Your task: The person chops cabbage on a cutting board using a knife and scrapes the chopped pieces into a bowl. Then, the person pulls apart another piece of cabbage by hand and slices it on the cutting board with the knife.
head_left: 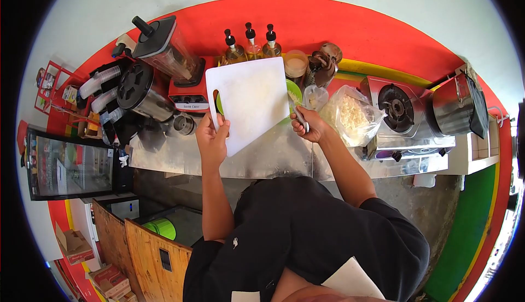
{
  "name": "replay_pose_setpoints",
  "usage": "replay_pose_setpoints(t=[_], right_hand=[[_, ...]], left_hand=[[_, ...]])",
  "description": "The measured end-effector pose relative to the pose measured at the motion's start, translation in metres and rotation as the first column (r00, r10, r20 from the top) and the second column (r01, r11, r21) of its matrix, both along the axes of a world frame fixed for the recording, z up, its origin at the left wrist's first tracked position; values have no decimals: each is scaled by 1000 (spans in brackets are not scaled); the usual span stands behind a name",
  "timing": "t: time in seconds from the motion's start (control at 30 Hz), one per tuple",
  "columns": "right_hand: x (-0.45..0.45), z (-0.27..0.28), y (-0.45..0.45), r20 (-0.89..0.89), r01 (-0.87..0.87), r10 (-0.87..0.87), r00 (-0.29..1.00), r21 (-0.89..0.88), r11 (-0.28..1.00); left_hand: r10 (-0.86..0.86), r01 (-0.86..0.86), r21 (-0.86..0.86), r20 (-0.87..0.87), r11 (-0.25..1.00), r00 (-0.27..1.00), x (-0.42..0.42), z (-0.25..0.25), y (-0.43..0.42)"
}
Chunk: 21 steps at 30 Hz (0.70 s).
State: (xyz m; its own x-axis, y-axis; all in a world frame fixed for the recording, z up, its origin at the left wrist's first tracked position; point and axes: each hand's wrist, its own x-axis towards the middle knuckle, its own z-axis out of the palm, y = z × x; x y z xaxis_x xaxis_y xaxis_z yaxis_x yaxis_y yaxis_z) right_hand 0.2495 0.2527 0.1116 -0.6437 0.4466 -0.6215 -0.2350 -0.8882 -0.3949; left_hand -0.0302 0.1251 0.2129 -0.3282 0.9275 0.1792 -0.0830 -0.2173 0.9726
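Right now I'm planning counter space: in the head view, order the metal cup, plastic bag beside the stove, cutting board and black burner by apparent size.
1. Cutting board (held up, likely nearer the camera)
2. Plastic bag
3. Black burner
4. Metal cup

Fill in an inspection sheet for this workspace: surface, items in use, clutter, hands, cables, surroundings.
Surface: metal counter, with dark smudges.
Items in use: white cutting board, raised and tilted; metal tool, its far end unclear.
Clutter: blender, pump bottles and plastic bag of pale food crowd the counter.
Hands: left hand grips the board; right hand grips the tool.
Cables: nothing seen.
Surroundings: red wall; stove at right.
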Motion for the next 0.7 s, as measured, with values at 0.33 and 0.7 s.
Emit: replay_pose_setpoints(t=[0.33,0.7], right_hand=[[14,29,-55,160,-15,-5,987,120,993],[38,-3,-49,714,-431,-424,558,686,586]], left_hand=[[34,-45,-58,-174,997,984,1,-23,17],[54,-55,-15,-55,998,997,7,-25,-1]])
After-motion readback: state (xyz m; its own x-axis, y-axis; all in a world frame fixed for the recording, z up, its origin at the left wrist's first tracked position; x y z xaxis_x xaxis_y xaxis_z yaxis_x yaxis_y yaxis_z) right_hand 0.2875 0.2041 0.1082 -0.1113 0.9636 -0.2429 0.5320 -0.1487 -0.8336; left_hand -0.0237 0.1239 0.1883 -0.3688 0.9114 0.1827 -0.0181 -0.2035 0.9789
